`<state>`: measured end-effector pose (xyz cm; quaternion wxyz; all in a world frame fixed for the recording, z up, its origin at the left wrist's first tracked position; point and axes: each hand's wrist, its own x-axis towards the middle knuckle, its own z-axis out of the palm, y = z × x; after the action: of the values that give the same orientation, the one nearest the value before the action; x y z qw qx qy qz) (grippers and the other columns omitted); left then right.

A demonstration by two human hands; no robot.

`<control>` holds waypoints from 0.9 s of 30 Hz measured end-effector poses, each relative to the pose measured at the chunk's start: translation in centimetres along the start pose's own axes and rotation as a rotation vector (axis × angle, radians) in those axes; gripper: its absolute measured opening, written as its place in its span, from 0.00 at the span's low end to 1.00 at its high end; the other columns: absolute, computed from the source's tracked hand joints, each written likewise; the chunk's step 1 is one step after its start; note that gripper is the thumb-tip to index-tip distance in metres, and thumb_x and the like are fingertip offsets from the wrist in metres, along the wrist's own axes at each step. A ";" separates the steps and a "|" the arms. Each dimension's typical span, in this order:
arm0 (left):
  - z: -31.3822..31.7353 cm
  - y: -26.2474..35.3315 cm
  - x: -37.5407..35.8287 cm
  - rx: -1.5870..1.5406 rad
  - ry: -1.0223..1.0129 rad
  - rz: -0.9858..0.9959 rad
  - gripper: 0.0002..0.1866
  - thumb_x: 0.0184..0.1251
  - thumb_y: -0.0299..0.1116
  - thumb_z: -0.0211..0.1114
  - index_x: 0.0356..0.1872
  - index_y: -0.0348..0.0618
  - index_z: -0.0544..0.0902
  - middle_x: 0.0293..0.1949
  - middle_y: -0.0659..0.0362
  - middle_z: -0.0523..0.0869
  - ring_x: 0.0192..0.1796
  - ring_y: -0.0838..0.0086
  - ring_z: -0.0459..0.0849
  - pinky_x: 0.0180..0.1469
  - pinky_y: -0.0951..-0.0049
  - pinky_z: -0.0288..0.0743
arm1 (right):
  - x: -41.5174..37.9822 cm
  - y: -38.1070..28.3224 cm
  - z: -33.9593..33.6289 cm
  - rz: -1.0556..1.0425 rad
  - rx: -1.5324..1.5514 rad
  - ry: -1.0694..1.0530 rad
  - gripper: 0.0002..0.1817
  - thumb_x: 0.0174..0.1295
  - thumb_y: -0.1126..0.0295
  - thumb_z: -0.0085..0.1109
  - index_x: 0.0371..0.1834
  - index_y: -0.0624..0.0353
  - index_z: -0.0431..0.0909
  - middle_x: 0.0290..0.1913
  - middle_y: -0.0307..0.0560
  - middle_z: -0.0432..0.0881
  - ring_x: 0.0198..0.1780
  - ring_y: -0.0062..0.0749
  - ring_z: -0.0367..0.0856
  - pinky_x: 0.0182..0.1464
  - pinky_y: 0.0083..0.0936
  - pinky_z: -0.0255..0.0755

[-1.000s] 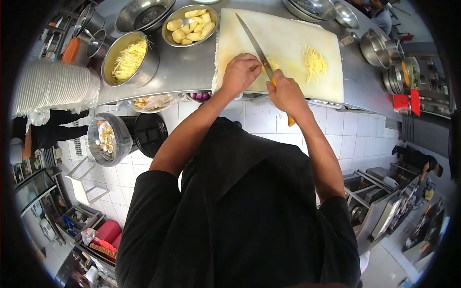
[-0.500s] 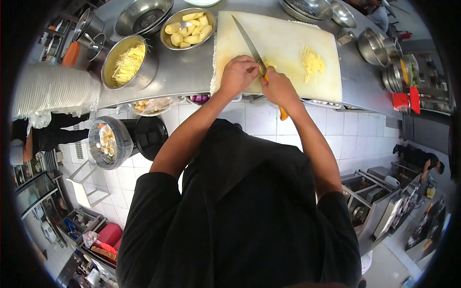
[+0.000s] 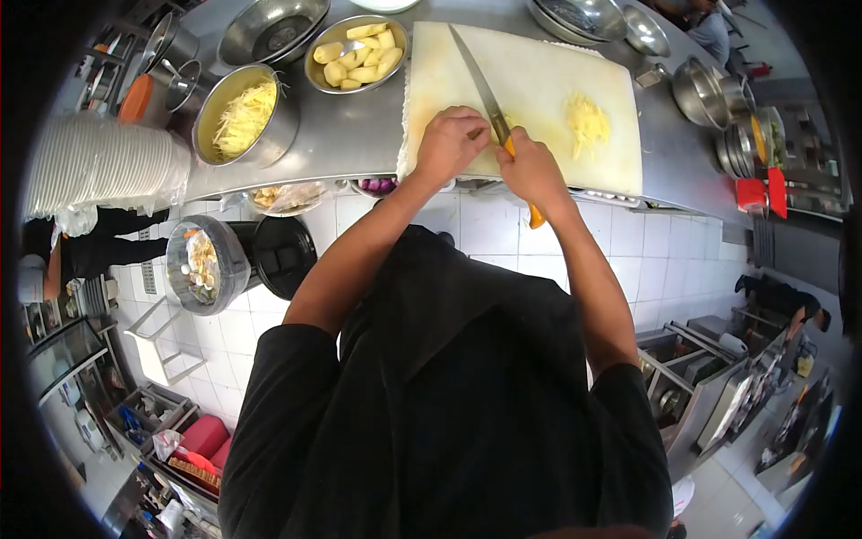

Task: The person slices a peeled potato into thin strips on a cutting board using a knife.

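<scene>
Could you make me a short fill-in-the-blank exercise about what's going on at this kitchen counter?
1. The right hand holds the knife by its ____.
2. On the cutting board, the loose pile of yellow shreds lies to the ____ of the knife, as pictured.
3. The pot of shreds stands to the ____ of the cutting board, as pictured.

Missing words: handle; right; left.

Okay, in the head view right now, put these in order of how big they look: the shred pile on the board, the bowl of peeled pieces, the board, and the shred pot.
Largest to smallest:
Board
Pot, side wall included
Bowl, only somewhat smaller than the pot
Pile
</scene>
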<state>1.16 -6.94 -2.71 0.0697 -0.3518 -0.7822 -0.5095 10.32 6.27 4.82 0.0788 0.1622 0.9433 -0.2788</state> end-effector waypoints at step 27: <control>0.1 0.3 -0.2 0.009 -0.004 -0.027 0.05 0.56 0.28 0.69 0.32 0.40 0.88 0.37 0.55 0.88 0.39 0.61 0.86 0.43 0.66 0.80 | -1.4 0.0 -1.6 -0.053 -0.030 -0.052 0.16 0.69 0.63 0.55 0.45 0.68 0.69 0.32 0.70 0.82 0.39 0.68 0.82 0.45 0.53 0.74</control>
<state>1.47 -6.88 -2.63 0.0629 -0.3421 -0.7892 -0.5061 11.52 6.75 6.49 0.0984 0.1288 0.9490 -0.2705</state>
